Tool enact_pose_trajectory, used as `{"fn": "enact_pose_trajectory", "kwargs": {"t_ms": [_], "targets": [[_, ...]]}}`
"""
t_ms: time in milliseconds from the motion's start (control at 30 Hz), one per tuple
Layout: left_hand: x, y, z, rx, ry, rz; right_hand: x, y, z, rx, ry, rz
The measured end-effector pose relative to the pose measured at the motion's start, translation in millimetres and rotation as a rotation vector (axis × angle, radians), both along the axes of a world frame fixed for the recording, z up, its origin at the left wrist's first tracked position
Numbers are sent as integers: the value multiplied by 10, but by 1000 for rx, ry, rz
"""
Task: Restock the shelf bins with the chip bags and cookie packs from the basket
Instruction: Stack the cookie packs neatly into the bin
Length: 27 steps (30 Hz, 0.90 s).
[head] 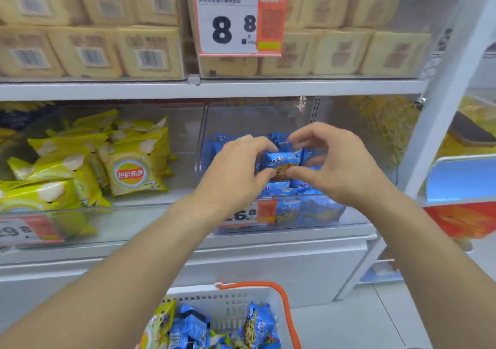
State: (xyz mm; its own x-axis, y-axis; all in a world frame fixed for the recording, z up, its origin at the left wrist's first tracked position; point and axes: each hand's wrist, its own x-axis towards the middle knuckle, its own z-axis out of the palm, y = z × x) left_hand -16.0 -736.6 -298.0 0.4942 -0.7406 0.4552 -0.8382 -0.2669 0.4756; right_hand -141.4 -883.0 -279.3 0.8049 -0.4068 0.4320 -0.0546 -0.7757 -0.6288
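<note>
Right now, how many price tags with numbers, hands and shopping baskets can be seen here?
Price tags with readable numbers: 3
Hands, both pinching one blue cookie pack: 2
Basket: 1
Total: 6

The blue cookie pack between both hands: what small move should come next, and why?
Probably lower the blue cookie pack onto the other blue packs in the clear bin and let go. Both the left hand and the right hand pinch it just above that pile, and the basket below holds more packs waiting.
</note>
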Motion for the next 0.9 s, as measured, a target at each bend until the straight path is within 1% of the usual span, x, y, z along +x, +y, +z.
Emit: {"fn": "enact_pose_trajectory", "kwargs": {"t_ms": [67, 100, 167, 233, 300, 400, 500, 700, 900], "targets": [[67, -232, -10, -10, 44, 8, -109, -162, -67, -75, -31, -80], [99, -347, -14, -26, 77, 23, -169, -253, -92, -142, -3, -130], [177, -594, -25, -42, 134, 75, -279, -425, -147, -216, 127, -195], [250, -857, -52, -34, 188, 115, -350, -532, -215, -205, 261, -180], [299, -1121, -76, -22, 234, 125, -389, -599, -302, -188, 303, -137], [354, -1509, -99, -4, 271, 117, -416, -619, -396, -102, 256, -73], [423, -1842, -153, 34, 266, 110, -435, -634, -477, 15, 187, -44], [620, -2265, -296, 21, 191, 55, -449, -661, -574, 56, 126, -65], [695, -2564, -365, 65, 143, 79, -492, -670, -559, 105, 79, -27]]}}
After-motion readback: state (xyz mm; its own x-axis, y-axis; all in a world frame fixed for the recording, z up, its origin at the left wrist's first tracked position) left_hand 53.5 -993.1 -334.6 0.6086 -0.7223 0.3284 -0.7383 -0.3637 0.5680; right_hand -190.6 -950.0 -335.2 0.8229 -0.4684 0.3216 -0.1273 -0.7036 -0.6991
